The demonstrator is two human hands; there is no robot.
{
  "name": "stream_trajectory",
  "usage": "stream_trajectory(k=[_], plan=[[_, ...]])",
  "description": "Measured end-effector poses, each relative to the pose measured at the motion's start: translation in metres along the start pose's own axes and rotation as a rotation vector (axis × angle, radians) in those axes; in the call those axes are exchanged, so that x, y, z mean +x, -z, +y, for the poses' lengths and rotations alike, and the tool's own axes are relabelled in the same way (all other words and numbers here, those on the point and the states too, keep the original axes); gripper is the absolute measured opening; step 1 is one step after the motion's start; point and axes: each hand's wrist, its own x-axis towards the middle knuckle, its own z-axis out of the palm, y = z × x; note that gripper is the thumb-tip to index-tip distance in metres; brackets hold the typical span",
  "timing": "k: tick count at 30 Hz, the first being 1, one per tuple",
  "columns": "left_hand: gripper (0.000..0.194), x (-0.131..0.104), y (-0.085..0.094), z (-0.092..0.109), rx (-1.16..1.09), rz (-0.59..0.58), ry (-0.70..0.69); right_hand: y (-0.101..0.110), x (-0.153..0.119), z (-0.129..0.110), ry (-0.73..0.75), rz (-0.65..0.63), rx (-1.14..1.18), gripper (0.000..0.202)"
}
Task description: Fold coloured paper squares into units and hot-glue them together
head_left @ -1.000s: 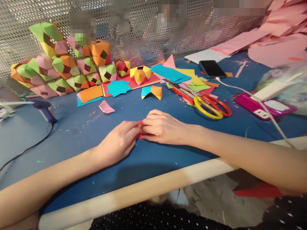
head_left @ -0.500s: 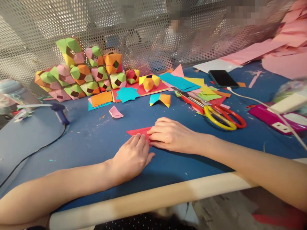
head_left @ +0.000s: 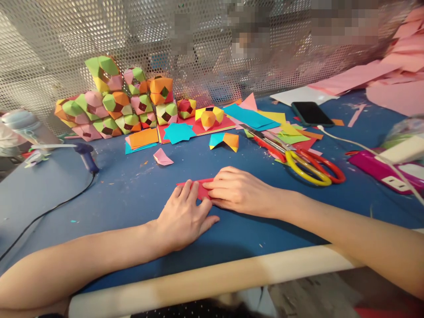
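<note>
A folded piece of red paper [head_left: 202,191] lies on the blue table, partly hidden beneath my fingers. My left hand [head_left: 185,212] rests on its left part from the near side, fingers stretched and somewhat apart, thumb sticking out to the right over the table. From the right, my right hand [head_left: 233,190] holds the paper's right end, its fingers close together and the thumb mostly hidden. A small folded pink paper piece [head_left: 163,157] sits beyond my left hand. Farther back stands a blue, yellow and orange folded piece [head_left: 224,141].
Folded paper balls [head_left: 115,104] are stacked against the perforated metal screen [head_left: 205,53]. Scissors [head_left: 308,168], paper sheets [head_left: 251,117] and a phone [head_left: 311,113] lie to the right. A glue gun [head_left: 86,157] with a cord is at left. A pale tube [head_left: 212,277] runs along the near edge.
My left hand's fingers have spread apart and its index finger has drawn back toward me, showing more red paper between the hands. The right hand stays on the paper. The view has shifted slightly.
</note>
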Motion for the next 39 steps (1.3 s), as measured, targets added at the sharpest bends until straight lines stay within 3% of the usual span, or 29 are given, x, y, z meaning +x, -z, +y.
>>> stream_trajectory(k=[10,15,21,28,33,39], plan=[[0.041,0.0,0.002,0.003,0.064,-0.002,-0.014,0.004,0.002,-0.002,0.015,-0.049,-0.028,0.026],[0.049,0.006,0.005,-0.002,0.05,-0.083,0.025,0.003,0.0,-0.002,-0.039,-0.07,-0.082,0.024],[0.055,0.009,0.003,-0.007,0.083,-0.076,0.024,0.006,0.001,-0.002,-0.037,-0.108,-0.086,0.024],[0.049,0.005,0.002,-0.017,0.094,-0.028,0.026,0.007,-0.001,-0.003,-0.087,-0.116,-0.121,0.024],[0.034,0.006,-0.003,-0.026,-0.002,0.105,-0.158,0.008,0.0,-0.004,-0.091,-0.098,-0.113,0.025],[0.036,0.005,-0.005,-0.021,-0.129,0.083,-0.145,0.01,0.001,-0.004,-0.109,-0.099,-0.092,0.027]])
